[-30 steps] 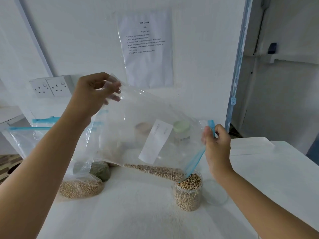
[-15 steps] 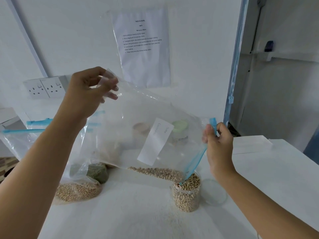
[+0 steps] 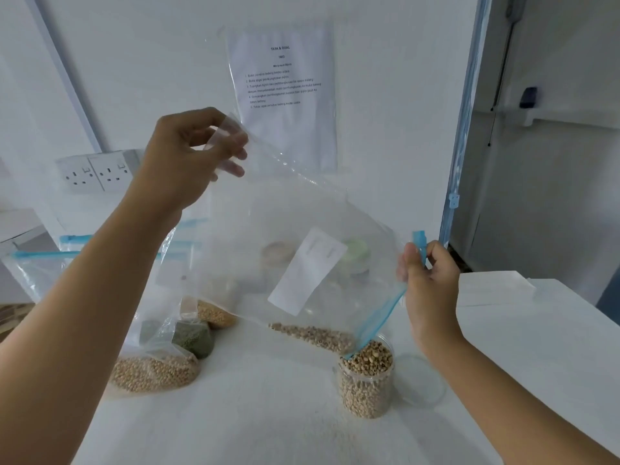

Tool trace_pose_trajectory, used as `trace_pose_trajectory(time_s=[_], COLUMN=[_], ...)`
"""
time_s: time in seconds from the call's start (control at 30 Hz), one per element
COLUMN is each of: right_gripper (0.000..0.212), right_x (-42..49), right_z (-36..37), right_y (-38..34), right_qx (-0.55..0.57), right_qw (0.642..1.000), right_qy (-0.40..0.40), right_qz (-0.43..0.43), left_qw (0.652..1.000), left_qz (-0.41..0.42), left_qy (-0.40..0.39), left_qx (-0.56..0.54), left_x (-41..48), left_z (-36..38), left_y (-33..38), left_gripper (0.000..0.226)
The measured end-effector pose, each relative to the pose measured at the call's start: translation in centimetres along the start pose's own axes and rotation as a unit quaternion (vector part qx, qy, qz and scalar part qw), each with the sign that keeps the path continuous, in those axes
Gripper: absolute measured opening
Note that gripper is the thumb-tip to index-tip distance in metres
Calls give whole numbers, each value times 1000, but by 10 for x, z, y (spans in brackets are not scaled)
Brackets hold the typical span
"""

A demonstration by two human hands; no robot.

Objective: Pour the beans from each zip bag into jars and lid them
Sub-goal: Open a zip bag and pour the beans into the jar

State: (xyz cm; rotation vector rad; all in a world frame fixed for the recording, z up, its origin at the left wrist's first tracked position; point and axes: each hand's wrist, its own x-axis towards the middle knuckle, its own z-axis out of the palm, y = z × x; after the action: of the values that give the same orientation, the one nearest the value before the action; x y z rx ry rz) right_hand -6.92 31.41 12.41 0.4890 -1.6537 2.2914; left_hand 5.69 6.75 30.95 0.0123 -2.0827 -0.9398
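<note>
The left grip (image 3: 181, 169) pinches a sealed corner of the bag (image 3: 302, 213) high; the right grip (image 3: 429, 280) pinches the blue zip (image 3: 379, 322) end low, so the tilted bag funnels its beans (image 3: 315, 335) into the nearly full jar (image 3: 365, 391) standing mid-bench (image 3: 268, 427).

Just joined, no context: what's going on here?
A person tips a clear zip bag over an open jar. The left hand pinches the bag's raised bottom corner; the right hand pinches the blue zipper end above the jar mouth. The jar is heaped to its rim; beans sit in the bag's low corner. A clear lid lies beside the jar.
</note>
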Motion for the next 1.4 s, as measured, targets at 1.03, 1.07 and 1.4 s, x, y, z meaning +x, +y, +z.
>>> trace_pose_trajectory(time_s=[1.03,1.07,1.4], right_gripper=[32,32,34], right_x=[5,6,8], right_z=[1,0,-10], right_y=[2,4,12], right_qx=[12,13,-2], right_qw=[999,999,997], right_qy=[42,46,79], right_qz=[4,1,-7], left_qw=[996,995,995], left_qz=[69,70,67], left_qy=[-34,-38,-59], left_qx=[54,52,35], left_x=[29,30,31], left_z=[11,12,26], left_y=[25,26,29], left_gripper=[23,23,19])
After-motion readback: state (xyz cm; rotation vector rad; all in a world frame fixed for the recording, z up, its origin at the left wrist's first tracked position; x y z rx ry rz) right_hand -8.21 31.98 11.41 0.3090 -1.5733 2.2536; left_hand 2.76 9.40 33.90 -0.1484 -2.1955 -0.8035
